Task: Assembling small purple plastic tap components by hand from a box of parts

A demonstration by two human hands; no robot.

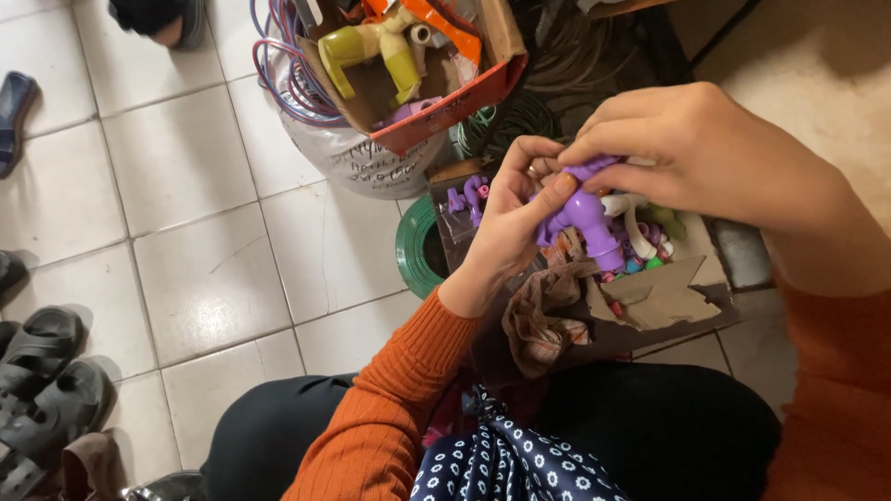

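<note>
Tiled floor (pixel 186 186); purple tap (pixel 585 218) spout-down, near-upright.

Both hands meet over the near box (pixel 664 301): left hand (pixel 506 223) to the left of the plastic tap (pixel 585 218), right hand (pixel 691 153) on top of it. Behind, to the left, a carton (pixel 464 93) sits on a bucket (pixel 357 162). Wire coil (pixel 413 246) betw. them, on the floor (pixel 186 204). Sandals (pixel 42 390) far left.

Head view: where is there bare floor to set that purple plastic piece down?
Bare white floor tiles lie left of the green wire coil, between the black sandals and the clear bag. It is crowded under the left hand and right hand holding the purple plastic piece: a cardboard box of small coloured parts.
</note>
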